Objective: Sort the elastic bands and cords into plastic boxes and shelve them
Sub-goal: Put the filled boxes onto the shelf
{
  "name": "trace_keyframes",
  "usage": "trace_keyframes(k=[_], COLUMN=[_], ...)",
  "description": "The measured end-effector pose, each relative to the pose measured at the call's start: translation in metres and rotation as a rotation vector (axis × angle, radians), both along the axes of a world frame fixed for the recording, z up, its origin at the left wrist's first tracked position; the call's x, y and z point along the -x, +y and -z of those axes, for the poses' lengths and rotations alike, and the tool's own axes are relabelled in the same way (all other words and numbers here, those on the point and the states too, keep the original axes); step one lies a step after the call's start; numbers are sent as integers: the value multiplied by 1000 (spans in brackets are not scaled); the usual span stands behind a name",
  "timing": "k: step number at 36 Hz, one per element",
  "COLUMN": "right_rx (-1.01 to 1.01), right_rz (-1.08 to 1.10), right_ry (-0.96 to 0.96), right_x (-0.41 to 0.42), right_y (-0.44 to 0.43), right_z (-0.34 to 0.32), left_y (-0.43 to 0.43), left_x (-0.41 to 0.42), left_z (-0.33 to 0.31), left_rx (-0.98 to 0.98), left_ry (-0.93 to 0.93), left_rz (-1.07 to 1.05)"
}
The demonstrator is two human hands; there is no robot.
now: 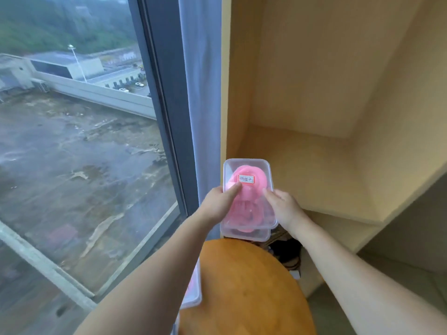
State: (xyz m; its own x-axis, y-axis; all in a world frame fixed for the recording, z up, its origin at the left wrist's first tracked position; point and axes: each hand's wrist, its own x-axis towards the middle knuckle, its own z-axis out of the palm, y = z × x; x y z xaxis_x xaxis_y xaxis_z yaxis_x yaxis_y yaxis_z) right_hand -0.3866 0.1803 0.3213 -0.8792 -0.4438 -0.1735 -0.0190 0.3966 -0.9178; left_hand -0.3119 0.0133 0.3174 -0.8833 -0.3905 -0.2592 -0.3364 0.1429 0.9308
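Clear plastic box (249, 165), lidded and holding pink elastic bands (246, 206), is in the air at the front edge of a pale wooden shelf (314, 165). The left hand (219, 201) grasps its left side, thumb on the lid, and the right hand (285, 207) grasps its right side. Just below is a round orange table (246, 286) with another clear box (193, 293) at its left edge; a pale curtain (203, 93) and a large window (72, 141) stand to the left

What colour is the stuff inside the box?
Pink bands, seen through the clear box; head view.
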Motion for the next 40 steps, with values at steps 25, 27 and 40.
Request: trace_keyframes(k=[25,27,40], right_rx=[-43,-21,105], right_rz=[73,116,343], right_ry=[-112,-112,-156], right_x=[237,243,244], right_y=[29,29,79], right_z=[20,23,17], left_y=[50,52,93], left_x=[249,255,238], left_z=[17,16,-1], left_rx=[-140,-134,254], left_ry=[-59,-48,52], left_rz=[-132,-144,-4])
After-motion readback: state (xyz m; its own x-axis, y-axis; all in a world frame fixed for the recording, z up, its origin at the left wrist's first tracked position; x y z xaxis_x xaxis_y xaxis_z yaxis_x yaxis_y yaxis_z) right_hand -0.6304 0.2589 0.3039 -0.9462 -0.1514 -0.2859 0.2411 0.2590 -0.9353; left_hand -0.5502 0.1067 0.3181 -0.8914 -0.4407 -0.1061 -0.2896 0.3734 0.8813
